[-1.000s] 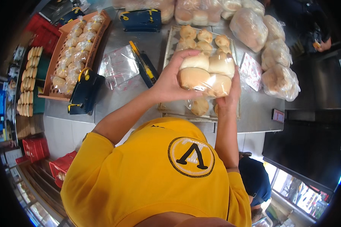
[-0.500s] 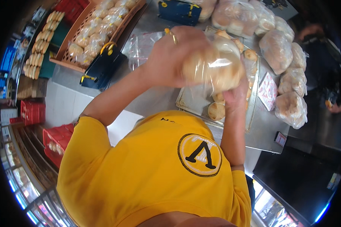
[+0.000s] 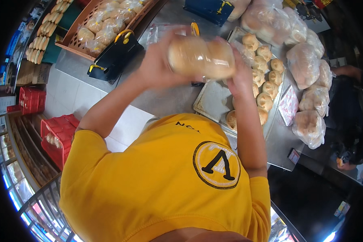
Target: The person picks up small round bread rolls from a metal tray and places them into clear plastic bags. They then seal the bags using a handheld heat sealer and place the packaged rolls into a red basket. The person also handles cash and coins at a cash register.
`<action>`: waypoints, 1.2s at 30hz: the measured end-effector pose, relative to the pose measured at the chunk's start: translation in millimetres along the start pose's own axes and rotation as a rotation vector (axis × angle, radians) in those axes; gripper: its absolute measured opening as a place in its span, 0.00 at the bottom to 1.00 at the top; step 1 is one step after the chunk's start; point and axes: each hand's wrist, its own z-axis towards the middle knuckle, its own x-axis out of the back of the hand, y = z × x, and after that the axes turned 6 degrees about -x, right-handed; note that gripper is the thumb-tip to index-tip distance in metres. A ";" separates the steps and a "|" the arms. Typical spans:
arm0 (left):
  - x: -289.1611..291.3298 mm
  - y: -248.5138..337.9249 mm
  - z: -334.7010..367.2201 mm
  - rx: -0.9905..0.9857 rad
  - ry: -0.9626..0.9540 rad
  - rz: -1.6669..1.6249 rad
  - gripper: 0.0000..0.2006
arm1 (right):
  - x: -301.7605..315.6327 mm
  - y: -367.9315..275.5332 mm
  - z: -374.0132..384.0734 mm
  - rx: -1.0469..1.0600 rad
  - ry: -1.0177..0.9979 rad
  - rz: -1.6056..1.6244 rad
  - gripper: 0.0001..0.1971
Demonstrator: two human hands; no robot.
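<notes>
A clear plastic bag of bread rolls [image 3: 201, 58] is held up over the metal table between my two hands. My left hand [image 3: 156, 60] is closed round its left end, a little smeared by motion. At the right end, my right hand [image 3: 240, 78] grips the bag, its fingertips partly behind the bread. Under and beyond my right hand lies a baking tray [image 3: 213, 99] with rows of small golden buns [image 3: 264, 101]. Flat clear plastic bags [image 3: 165, 33] lie on the table behind my left hand.
Dark blue bag sealers with yellow parts stand at left [image 3: 116, 54] and at the far edge [image 3: 209, 11]. An orange crate [image 3: 74, 44] holds bagged rolls. Bagged bread [image 3: 304, 66] lines the right side, near a patterned packet [image 3: 287, 105]. Another person's arm [image 3: 347, 72] shows far right.
The bagged rolls have moved left and turned to lie more level, still in both hands. More of the buns on the tray now shows. The whole view has shifted slightly.
</notes>
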 end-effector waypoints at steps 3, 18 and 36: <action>11.8 -3.7 -15.7 0.257 0.058 -0.204 0.42 | 11.0 8.6 30.1 0.127 0.234 -0.246 0.19; -39.4 -72.1 -73.6 0.397 0.331 -0.417 0.30 | 25.4 69.9 67.0 0.321 0.195 -1.017 0.22; -56.6 -105.5 -119.6 0.946 0.392 -0.736 0.33 | 71.1 114.8 25.3 0.476 -0.004 -1.525 0.19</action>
